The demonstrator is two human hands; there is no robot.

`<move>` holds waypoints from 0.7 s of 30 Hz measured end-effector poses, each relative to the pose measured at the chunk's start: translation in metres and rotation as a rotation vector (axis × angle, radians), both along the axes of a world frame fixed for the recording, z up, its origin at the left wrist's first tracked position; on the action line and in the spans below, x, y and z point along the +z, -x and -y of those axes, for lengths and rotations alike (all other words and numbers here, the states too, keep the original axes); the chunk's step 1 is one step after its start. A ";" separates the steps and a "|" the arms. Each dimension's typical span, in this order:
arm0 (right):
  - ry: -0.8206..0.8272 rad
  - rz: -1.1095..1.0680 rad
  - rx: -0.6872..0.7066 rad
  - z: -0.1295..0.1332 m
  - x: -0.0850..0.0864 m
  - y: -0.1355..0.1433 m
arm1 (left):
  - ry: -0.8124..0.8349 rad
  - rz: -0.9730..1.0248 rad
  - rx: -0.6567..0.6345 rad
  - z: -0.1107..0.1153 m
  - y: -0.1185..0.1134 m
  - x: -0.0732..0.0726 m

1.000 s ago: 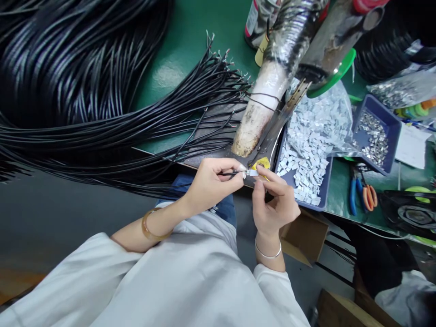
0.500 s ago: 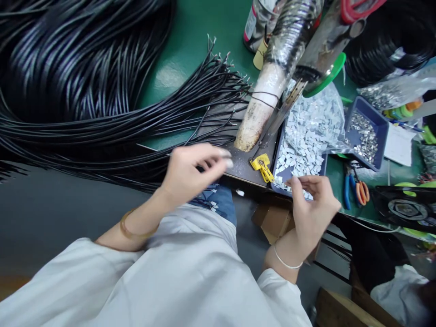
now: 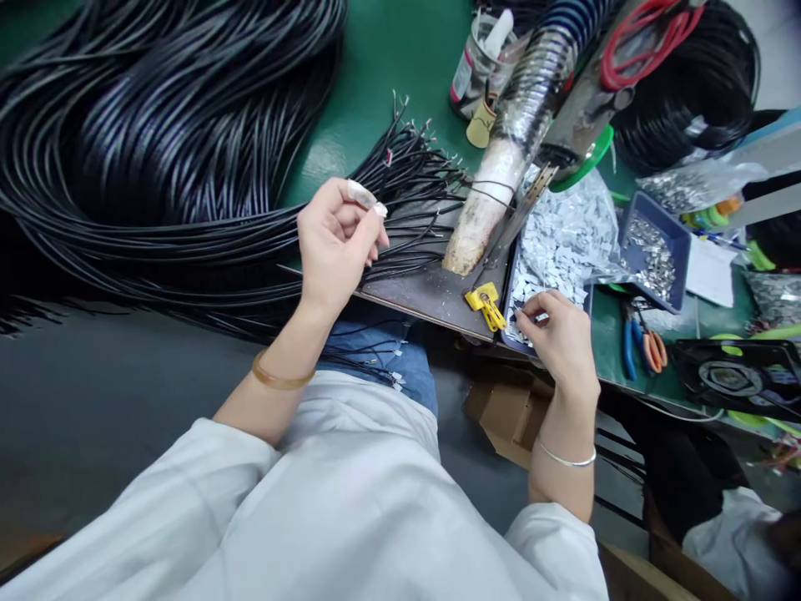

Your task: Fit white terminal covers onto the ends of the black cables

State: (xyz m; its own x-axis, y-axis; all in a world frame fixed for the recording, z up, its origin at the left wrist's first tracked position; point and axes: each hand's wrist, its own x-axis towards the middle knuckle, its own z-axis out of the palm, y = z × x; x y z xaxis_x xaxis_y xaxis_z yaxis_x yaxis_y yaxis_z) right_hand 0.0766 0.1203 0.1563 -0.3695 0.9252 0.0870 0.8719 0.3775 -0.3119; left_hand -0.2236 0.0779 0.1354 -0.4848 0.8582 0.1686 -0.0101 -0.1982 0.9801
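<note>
My left hand, with white wrapping on its fingertips, is raised at the stripped ends of the black cables. Its thumb and index finger are pinched together; whatever lies between them cannot be made out. My right hand hovers at the near end of the blue tray of small white pieces, its thumb and index finger closed on something too small to name. A yellow clip lies between the hands at the board's edge, below a white-wrapped tube.
A second blue tray holds small metal parts. Pliers and a black fan-like device lie at the right. A jar stands at the back. Below the table are a cardboard box and, lower right, part of another person.
My left hand has moved up to the cable ends, its fingers now pinched. My right hand has shifted slightly left and up over the tray edge. The view has shifted a little.
</note>
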 end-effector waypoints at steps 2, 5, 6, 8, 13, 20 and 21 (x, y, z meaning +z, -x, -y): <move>-0.010 0.005 -0.023 -0.002 -0.001 0.000 | -0.004 0.260 -0.317 0.017 -0.007 0.011; -0.030 0.013 -0.047 -0.001 -0.004 0.001 | 0.213 0.486 -0.822 0.039 -0.023 0.018; -0.050 0.013 -0.051 0.000 -0.004 0.002 | 0.254 0.541 -0.887 0.044 -0.030 0.017; -0.127 -0.027 -0.075 0.008 -0.003 0.007 | 0.311 0.580 -0.909 0.047 -0.043 0.010; -0.336 -0.577 -0.205 0.045 0.002 0.039 | 0.322 0.471 -0.720 0.038 -0.060 -0.002; -0.037 -0.868 -0.059 0.067 -0.016 0.077 | 0.213 0.264 -0.602 0.035 -0.066 0.001; -0.016 -0.889 -0.059 0.067 -0.019 0.079 | 0.201 0.240 -0.599 0.035 -0.066 0.001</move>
